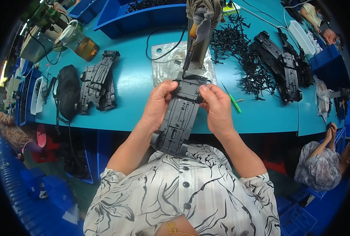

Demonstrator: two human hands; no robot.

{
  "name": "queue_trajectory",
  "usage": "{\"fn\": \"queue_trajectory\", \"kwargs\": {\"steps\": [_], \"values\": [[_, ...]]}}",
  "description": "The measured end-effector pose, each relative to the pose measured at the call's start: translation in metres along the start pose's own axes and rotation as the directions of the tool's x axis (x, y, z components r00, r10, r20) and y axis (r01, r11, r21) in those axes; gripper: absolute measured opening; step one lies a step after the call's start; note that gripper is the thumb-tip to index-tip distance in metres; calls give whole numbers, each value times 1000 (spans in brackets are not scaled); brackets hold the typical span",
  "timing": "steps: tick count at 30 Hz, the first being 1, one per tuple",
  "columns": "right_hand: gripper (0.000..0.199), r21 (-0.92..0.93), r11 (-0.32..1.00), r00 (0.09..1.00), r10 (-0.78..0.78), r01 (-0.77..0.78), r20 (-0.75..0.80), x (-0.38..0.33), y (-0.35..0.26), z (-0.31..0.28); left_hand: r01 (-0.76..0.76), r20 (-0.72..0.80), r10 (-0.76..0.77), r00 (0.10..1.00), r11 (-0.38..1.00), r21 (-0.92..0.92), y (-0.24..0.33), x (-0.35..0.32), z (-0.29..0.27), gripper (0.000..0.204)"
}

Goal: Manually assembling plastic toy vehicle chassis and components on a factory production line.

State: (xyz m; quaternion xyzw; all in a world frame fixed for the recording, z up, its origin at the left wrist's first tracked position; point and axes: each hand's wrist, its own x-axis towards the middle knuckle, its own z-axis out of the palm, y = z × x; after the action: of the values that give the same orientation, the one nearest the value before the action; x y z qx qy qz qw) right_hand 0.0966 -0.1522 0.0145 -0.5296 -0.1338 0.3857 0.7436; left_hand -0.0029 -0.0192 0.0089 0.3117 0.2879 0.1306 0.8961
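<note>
Between my two hands is a long black plastic chassis [179, 114], like the underside of a toy car, tilted with its near end by my shirt. My left hand [158, 101] grips its far left edge, thumb on top. On the far right edge my right hand [217, 107] holds it the same way. A rod-like tool that looks like a soldering iron [188, 59] hangs from a cloth-wrapped post [203, 45], its tip at the chassis's far end; whether they touch I cannot tell. Below the post lies a worn metal plate [165, 65].
Black chassis parts are stacked at left [99, 82] and right [281, 65]. Small black branched pieces [232, 39] lie heaped behind my right hand, near a green-handled tool [235, 103]. A black pouch [68, 92], a jar of amber liquid [86, 49] and a blue bin [143, 21] stand around. Other people sit at both sides.
</note>
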Motion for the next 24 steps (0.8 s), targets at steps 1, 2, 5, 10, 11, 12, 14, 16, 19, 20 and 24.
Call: {"fn": "queue_trajectory", "kwargs": {"steps": [1, 2, 5, 10, 11, 12, 14, 16, 19, 20, 24], "values": [[16, -1, 1000, 1000, 5, -5, -5, 0, 0, 0, 0, -1, 0, 1000, 1000, 0, 0, 0, 0, 15], [16, -1, 1000, 1000, 5, -5, -5, 0, -1, 1, 6, 2, -6, 1000, 1000, 0, 1, 1, -1, 15], [17, 4, 1000, 1000, 12, -12, -13, 0, -2, 2, 15, -7, -15, 1000, 1000, 1, 2, 1, -1, 16], [18, 0, 1000, 1000, 13, -13, 1, -1, -2, 3, 21, -29, -22, 999, 1000, -4, 3, -3, 3, 18], [18, 0, 1000, 1000, 15, -15, 1, -1, -3, 3, 31, -37, -31, 999, 1000, -2, 3, -2, 2, 19], [18, 0, 1000, 1000, 20, -20, -1, -1, -4, 4, 40, -44, -40, 998, 999, 0, 3, -1, 0, 20], [18, 1, 1000, 1000, 26, -26, -4, -1, -5, 5, 43, -44, -42, 998, 999, 18, 3, 1, -2, 20], [18, 16, 1000, 1000, 25, -25, -2, -1, -5, 5, 46, -43, -45, 998, 998, 37, 4, 1, -3, 21], [18, 19, 999, 1000, 26, -26, 2, -1, -5, 7, 75, -41, -74, 996, 997, 26, 4, 1, -2, 23], [18, 20, 999, 1000, 27, -27, 2, -2, -6, 7, 67, -39, -66, 997, 997, 23, 3, 0, -2, 23], [18, 22, 999, 1000, 26, -26, 1, -2, -6, 8, 65, -23, -65, 998, 998, 18, 4, 0, -2, 23]]}}
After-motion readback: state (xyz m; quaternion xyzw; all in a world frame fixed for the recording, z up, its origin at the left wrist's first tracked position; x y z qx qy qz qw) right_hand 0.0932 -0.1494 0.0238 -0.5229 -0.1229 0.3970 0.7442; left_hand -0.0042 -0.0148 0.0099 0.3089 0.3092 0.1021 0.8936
